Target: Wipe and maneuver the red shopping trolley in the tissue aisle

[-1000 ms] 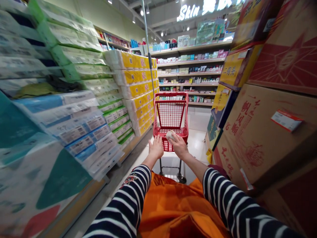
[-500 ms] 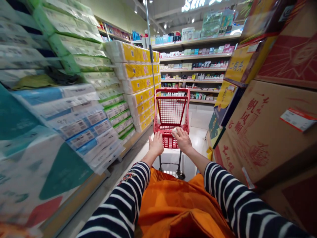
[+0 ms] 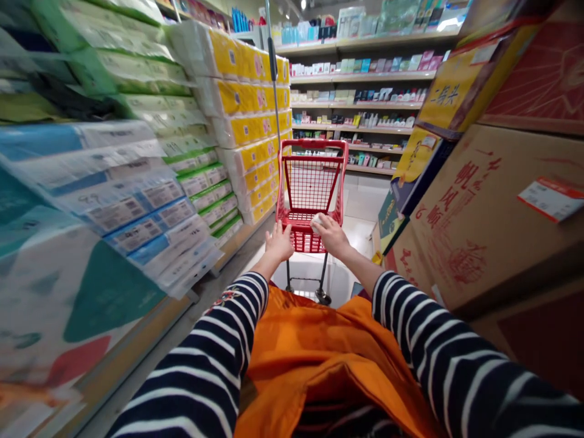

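Note:
A red shopping cart (image 3: 311, 182) stands in the aisle ahead of me, its mesh back upright and its legs on the floor. My left hand (image 3: 279, 243) is at the near left edge of the cart's basket, fingers stretched and apart, holding nothing; whether it touches the cart I cannot tell. At the near right edge, my right hand (image 3: 334, 236) has its fingers closed round a small white wad (image 3: 316, 222), perhaps tissue or cloth. Both arms reach forward in striped sleeves over an orange apron (image 3: 314, 359).
Stacked paper packs (image 3: 137, 213) and yellow-and-white packs (image 3: 241, 115) line the left side. On the right, cardboard boxes (image 3: 497, 237) are piled high. Shelves of small goods (image 3: 356, 106) close off the far end. A thin metal pole (image 3: 275, 97) rises beside the yellow packs.
The cart and both hands appear slightly higher and farther left in view. The shelves look a little nearer and the view tilts lower. The white wad stays in my right hand.

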Available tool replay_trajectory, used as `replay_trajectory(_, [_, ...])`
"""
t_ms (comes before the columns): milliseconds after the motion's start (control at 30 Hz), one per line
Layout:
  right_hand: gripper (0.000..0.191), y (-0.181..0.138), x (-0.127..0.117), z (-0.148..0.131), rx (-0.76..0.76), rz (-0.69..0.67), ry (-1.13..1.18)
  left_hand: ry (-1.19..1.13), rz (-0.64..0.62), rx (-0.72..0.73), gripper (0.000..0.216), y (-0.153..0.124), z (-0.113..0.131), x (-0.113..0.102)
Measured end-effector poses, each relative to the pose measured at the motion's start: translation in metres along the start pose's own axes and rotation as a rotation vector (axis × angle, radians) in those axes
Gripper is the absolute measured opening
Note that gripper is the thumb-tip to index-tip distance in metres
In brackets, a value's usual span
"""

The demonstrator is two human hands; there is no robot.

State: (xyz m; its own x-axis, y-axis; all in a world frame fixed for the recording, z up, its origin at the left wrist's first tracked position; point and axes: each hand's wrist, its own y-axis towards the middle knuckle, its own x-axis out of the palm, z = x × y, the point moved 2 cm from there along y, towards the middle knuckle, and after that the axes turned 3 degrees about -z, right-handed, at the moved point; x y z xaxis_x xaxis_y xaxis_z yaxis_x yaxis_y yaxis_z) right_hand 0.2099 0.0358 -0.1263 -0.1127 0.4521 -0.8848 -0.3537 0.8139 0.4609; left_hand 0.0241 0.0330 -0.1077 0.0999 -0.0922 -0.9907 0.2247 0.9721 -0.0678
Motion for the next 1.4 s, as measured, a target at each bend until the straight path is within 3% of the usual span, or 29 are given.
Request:
replay_trajectory(200, [0.039,-0.005,-0.001,0.028,0.035,-0.030,0.045,0.015,0.030,0.038,0.072,0.003,-0.003,0.007])
replay_trajectory(667, [0.037,0.003,0.012,0.053,-0.047,0.028,0.164,-0.006,0.106,0.070,0.071,0.024,-0.010,0.017])
replay_trajectory(800, [0.038,0.009,0.019,0.047,-0.038,0.062,0.171,-0.061,0.199,0.077,0.072,0.031,-0.013,0.027])
replay_trajectory(967, [0.043,0.036,0.034,0.017,-0.092,0.052,0.215,-0.171,0.381,0.098,0.072,0.044,-0.015,0.045])
replay_trajectory(1067, [0.043,0.046,0.036,0.013,-0.121,0.034,0.244,-0.221,0.421,0.106,0.071,0.048,-0.014,0.051])
replay_trajectory(1300, [0.034,0.031,0.017,0.055,-0.047,0.047,0.292,-0.382,0.451,0.045,0.067,0.066,-0.017,0.047])
replay_trajectory(1400, [0.033,0.043,0.014,0.062,-0.036,-0.058,0.282,-0.403,0.444,0.023,0.057,0.078,-0.016,0.038])
